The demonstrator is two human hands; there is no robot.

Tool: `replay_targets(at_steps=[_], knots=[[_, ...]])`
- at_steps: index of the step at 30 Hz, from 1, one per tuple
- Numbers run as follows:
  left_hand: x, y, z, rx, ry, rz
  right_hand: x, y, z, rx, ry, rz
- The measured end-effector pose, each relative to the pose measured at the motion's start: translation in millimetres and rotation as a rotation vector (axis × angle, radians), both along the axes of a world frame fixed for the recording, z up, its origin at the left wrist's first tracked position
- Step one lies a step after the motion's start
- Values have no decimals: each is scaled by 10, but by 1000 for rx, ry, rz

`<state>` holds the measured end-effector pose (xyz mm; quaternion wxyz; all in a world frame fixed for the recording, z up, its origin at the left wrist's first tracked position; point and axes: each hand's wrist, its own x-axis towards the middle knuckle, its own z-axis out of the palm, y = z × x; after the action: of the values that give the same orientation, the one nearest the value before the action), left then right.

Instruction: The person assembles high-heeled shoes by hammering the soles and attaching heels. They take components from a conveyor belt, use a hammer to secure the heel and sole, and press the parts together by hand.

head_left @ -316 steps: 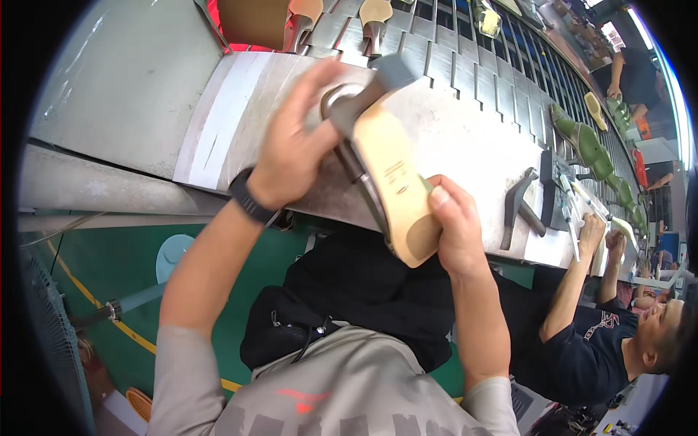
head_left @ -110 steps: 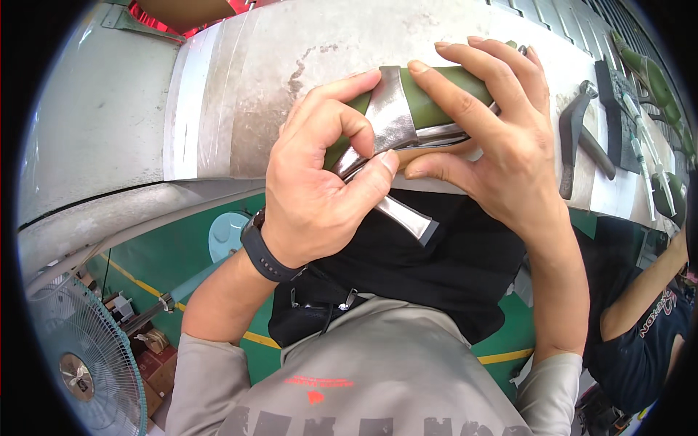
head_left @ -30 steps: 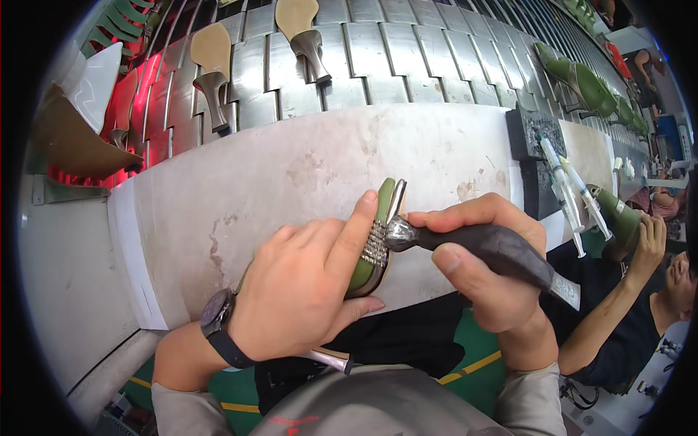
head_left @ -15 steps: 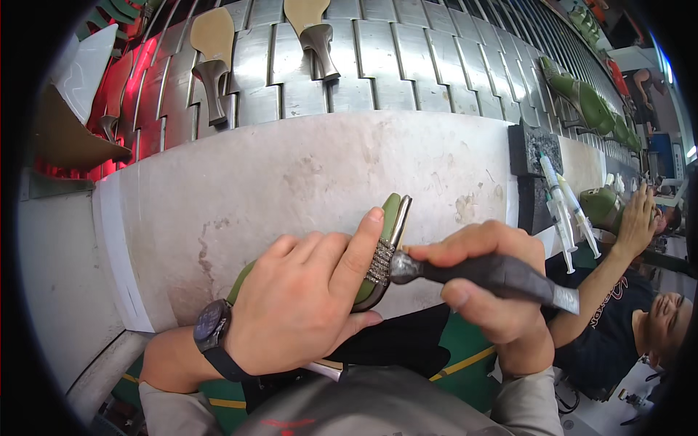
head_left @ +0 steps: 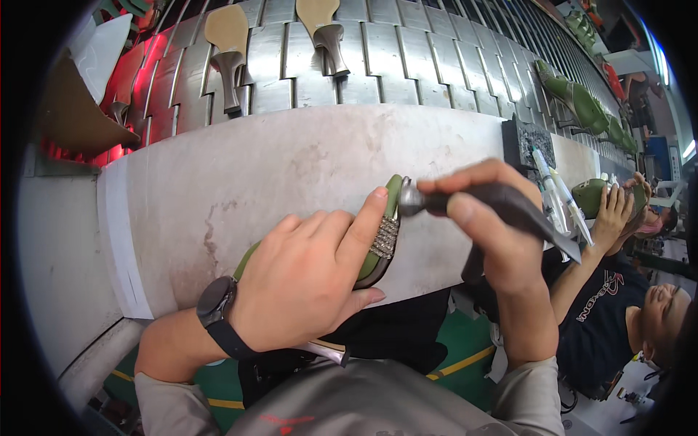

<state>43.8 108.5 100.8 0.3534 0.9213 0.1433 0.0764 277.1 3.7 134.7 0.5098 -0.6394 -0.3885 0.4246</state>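
A green high-heeled shoe (head_left: pixel 393 195) lies on its side at the table's near edge, its toe pointing away from me. A band of glittering beads (head_left: pixel 385 237) crosses its front. My left hand (head_left: pixel 305 283) is wrapped over the shoe and hides much of it, the index finger stretched toward the toe. Below that wrist, a shiny heel (head_left: pixel 327 352) sticks out. My right hand (head_left: pixel 505 240) grips a hammer (head_left: pixel 502 207) around its dark head. The hammer's round metal face (head_left: pixel 411 200) is at the sole edge by the toe tip; contact is hard to tell.
Beyond the pale worktable (head_left: pixel 291 160) runs a metal slat conveyor (head_left: pixel 378 62) carrying tan soles with heels (head_left: pixel 227 33). Several syringes (head_left: pixel 556 196) lean by a black block (head_left: pixel 527 145) on the right. A co-worker (head_left: pixel 618 291) handles another green shoe (head_left: pixel 587 196) there.
The hammer face has shifted from beside the beaded band up to the toe tip. My left hand keeps its hold on the shoe. The soles on the conveyor have shifted slightly rightward in view.
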Motion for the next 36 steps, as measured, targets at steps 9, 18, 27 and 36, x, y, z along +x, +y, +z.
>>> replay_targets(at_steps=[9, 18, 27, 36], knots=[[-38, -41, -64, 17, -55, 35, -488, -384, 97, 283, -649, 291], [-214, 55, -179, -35, -125, -20, -1071, -661, -227, 446, -862, 141], [-251, 17, -248, -183, -215, 80, -1486, -733, -427, 410, -651, 17], [-270, 49, -314, -204, -267, 154, -1464, -668, -436, 469, -481, 156]])
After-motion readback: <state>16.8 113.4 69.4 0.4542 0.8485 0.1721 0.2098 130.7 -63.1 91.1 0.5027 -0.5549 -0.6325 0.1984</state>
